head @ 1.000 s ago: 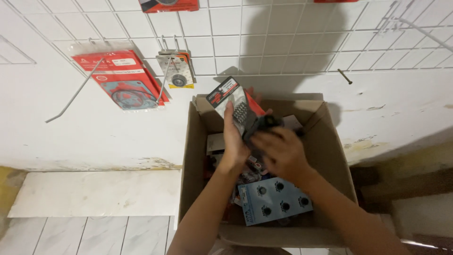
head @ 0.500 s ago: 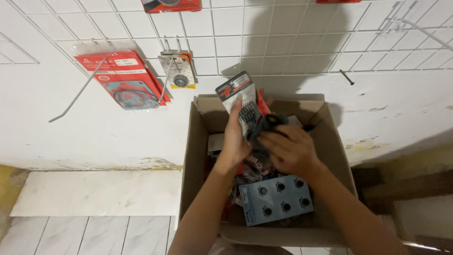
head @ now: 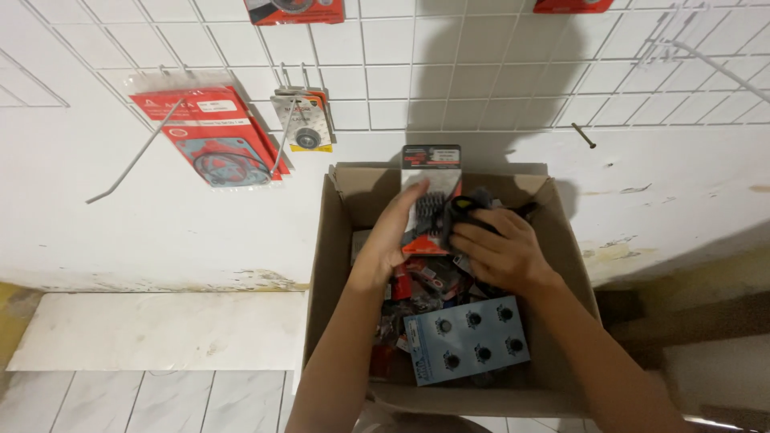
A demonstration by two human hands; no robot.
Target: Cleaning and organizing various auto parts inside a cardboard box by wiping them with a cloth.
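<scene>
One cardboard box (head: 321, 265) sits open at the centre of the frame, against the foot of a white wall, and two hands reach into it. The left hand (head: 393, 236) has its fingers curled around the lower left edge of one carded packet (head: 431, 192), red and black with a dark toothed part under clear plastic; the packet stands upright at the upper middle of the box, its long axis running top to bottom of the frame, its black header pointing up toward the wall. The right hand (head: 501, 252), just right of the packet, is closed loosely over one dark item (head: 469, 204); what that item is I cannot tell. Lower in the box lies one blue card (head: 469, 341) with six round black pieces in two rows, tilted slightly, among a loose heap of small packets too jumbled to count. On the wire grid in the upper left hang two red gasket packs (head: 212, 136), stacked, and one small clear pack (head: 303, 120).
</scene>
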